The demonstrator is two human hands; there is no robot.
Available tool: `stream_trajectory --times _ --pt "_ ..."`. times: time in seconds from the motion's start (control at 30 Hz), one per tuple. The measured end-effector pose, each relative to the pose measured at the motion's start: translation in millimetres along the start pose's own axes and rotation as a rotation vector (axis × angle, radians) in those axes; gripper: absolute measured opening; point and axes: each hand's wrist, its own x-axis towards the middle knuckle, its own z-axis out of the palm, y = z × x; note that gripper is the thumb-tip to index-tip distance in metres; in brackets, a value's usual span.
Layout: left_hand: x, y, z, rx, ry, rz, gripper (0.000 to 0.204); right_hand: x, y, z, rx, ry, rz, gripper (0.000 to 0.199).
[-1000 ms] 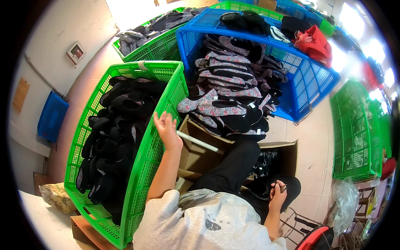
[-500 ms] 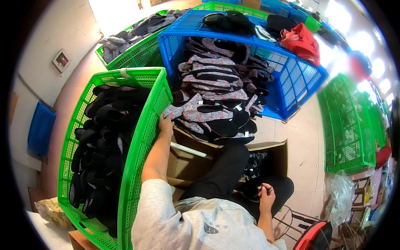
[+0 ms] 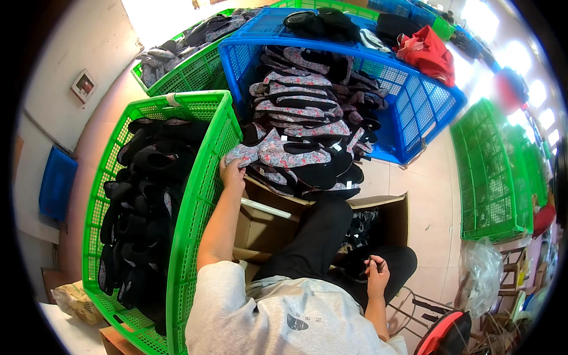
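Note:
My left hand reaches forward along the rim of a green crate. Its fingers are closed on one end of a grey-and-red floral shoe upper. That piece lies at the near end of a long stack of similar floral uppers with black linings and small white tags. My right hand is closed over my right thigh. A small dark thing shows at its fingers, too small to make out.
On my left, the green crate holds many black shoes. A blue crate lies on its side behind the stack. An open cardboard box sits around my legs. More green crates stand at right, near a plastic bag.
The view has shifted a little. My left hand has a fuller grip on the end of the floral upper. My right hand stays over my thigh.

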Motion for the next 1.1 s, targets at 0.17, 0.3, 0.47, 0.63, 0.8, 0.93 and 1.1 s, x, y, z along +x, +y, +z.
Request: stream_trajectory --times 0.17,0.3,0.47,0.63,0.8,0.93,1.1 --pt "-47 38 -8 0.397 -0.019 0.647 0.064 -2 -9 6 0.045 -0.003 0.159 0.017" --pt "-81 66 -16 0.177 -0.225 0.636 0.06 -1 -2 1 0.015 -0.08 0.304 0.019" --pt "-150 76 -30 -0.066 -0.574 0.078 0.06 -2 -6 6 0.067 -0.155 0.247 0.026" --pt "-212 45 -64 0.059 -0.776 -0.299 0.065 -3 -31 8 0.33 -0.235 0.351 0.036" --pt "-240 33 -86 0.309 -0.918 -0.484 0.065 -7 -24 15 0.478 -0.228 0.472 0.035" --pt "-227 37 -92 0.612 -1.038 -0.433 0.055 -16 -8 26 0.517 -0.152 0.555 0.032" --pt "-227 41 -61 1.089 -1.194 0.235 0.036 -13 -9 23 0.502 -0.23 0.463 0.036"
